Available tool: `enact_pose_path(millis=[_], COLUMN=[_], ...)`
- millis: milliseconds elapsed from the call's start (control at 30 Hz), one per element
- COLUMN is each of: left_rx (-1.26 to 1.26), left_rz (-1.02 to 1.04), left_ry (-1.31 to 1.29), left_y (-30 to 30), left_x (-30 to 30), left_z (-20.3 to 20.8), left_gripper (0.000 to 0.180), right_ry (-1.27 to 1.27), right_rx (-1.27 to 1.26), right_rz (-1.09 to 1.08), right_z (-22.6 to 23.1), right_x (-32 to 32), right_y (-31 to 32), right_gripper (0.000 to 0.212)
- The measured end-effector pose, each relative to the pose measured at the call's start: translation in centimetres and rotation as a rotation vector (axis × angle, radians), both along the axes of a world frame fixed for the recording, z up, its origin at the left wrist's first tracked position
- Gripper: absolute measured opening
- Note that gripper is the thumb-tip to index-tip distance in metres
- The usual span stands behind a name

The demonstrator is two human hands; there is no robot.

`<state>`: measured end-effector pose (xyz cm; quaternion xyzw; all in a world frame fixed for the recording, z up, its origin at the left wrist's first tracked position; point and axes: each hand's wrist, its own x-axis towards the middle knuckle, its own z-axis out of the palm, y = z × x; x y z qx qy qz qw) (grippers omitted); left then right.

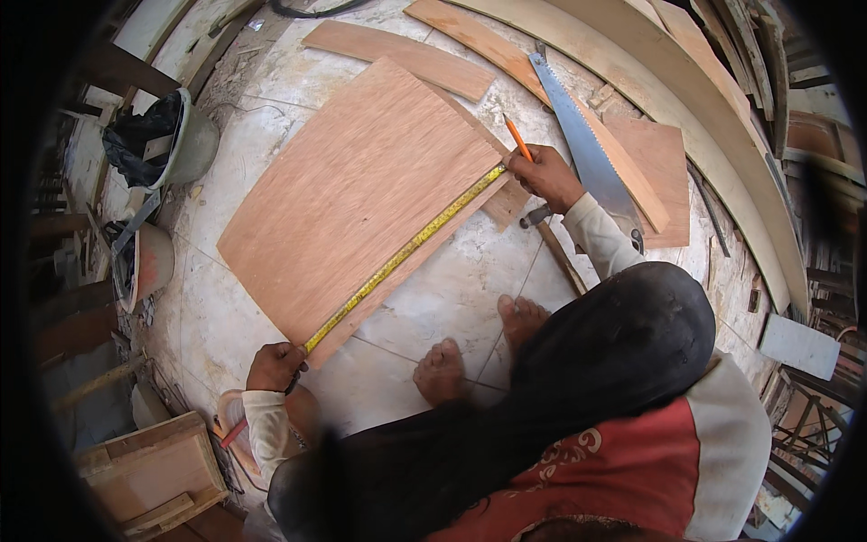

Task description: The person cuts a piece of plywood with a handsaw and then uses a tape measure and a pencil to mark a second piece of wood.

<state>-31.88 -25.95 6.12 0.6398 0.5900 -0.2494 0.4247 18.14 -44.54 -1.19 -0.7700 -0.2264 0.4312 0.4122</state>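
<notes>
A large plywood sheet (361,181) lies slanted on the floor before me. A yellow tape measure (406,252) is stretched straight across it, close to its near edge. At the sheet's lower left corner, my left hand (277,367) is closed on one end of the tape; a dark bit, partly hidden, shows under the fingers. My right hand (545,178) is at the far right corner, pinching the tape's other end. Between its fingers an orange pencil (517,137) sticks up, pointing away from the sheet.
Right of the sheet lie a hammer (536,216), a handsaw (585,140), a smaller plywood piece (664,172) and long boards (488,45). Two buckets (194,140) stand at the left. A wooden box (153,470) is at lower left. My bare feet (442,370) rest on the tiles.
</notes>
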Motion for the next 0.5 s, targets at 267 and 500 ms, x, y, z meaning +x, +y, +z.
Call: enact_pose_path(millis=[267,500], left_rx=[0.169,0.017], left_rz=[0.109,0.181], left_ry=[-0.194,-0.190], left_y=[-0.1,-0.9], left_x=[2.5,1.7], left_z=[-1.7,-1.3], left_gripper=[0.033,0.033], right_ry=[0.080,0.123], right_rx=[0.160,0.219], right_rz=[-0.130,-0.205], right_z=[-0.1,0.4], right_x=[3.1,1.6], right_y=[3.5,2.9], right_gripper=[0.026,0.021])
